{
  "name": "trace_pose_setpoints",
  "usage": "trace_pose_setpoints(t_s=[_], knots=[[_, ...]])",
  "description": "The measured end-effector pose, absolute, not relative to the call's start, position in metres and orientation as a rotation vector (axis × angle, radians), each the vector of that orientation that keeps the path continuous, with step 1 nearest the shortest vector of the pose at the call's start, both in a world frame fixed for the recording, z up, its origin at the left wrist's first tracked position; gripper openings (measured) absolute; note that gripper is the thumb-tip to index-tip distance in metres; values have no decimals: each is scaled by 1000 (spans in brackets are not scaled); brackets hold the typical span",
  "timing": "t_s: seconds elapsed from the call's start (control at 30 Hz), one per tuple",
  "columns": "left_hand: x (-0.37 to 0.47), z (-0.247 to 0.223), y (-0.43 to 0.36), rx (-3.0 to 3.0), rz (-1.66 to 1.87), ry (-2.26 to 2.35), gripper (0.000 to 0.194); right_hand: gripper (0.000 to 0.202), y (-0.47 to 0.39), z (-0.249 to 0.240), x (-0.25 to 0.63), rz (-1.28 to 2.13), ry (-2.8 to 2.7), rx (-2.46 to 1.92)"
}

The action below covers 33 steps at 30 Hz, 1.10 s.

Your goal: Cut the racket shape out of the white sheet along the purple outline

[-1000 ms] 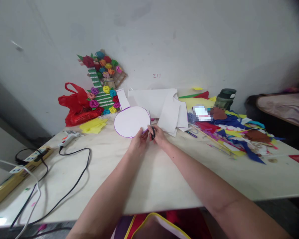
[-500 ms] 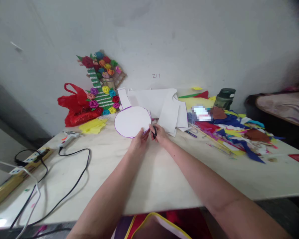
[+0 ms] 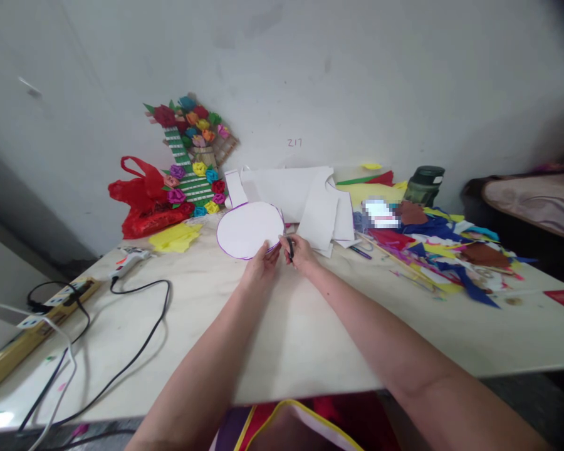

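Note:
A white paper piece [image 3: 249, 230], roughly oval with a purple line along its edge, is held up over the table. My left hand [image 3: 264, 260] is closed on its lower right edge, thumb on top and fingers beneath. My right hand [image 3: 301, 252] grips a pair of dark-handled scissors [image 3: 290, 248] at the right side of the paper. The blades are thin and hard to make out against the paper's edge. A narrow white strip [image 3: 235, 189] shows behind the oval, at its upper left; I cannot tell whether it is attached.
White paper sheets [image 3: 316, 219] lean at the wall. Coloured scraps [image 3: 451, 244], a green bottle [image 3: 423, 186] and a purple pen [image 3: 361, 252] are on the right. Leftward are a flower decoration [image 3: 192, 163], red bag [image 3: 141, 194], yellow paper [image 3: 176, 238], power strip [image 3: 61, 300] and cables [image 3: 162, 307].
The thin blade line above my right hand no longer stands out. The paper strip has shifted slightly right, and the oval barely moved. Both hands keep their holds.

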<state>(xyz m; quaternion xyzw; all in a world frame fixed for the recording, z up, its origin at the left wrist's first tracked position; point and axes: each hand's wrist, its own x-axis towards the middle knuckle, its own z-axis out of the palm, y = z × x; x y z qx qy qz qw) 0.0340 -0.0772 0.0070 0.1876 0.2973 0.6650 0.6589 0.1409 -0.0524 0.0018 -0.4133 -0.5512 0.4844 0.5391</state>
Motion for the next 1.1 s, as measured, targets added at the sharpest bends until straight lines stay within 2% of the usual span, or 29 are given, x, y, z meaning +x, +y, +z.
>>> trace_pose_setpoints(t_s=[0.33, 0.83, 1.1], knots=[[30, 6, -78, 510, 1501, 694, 22, 37, -52, 6, 152, 1303, -1256, -938], [33, 8, -83, 584, 1473, 655, 26, 37, -48, 6, 155, 1230, -1276, -967], [33, 12, -85, 548, 1475, 684, 20, 34, -47, 5, 152, 1173, -1285, -964]])
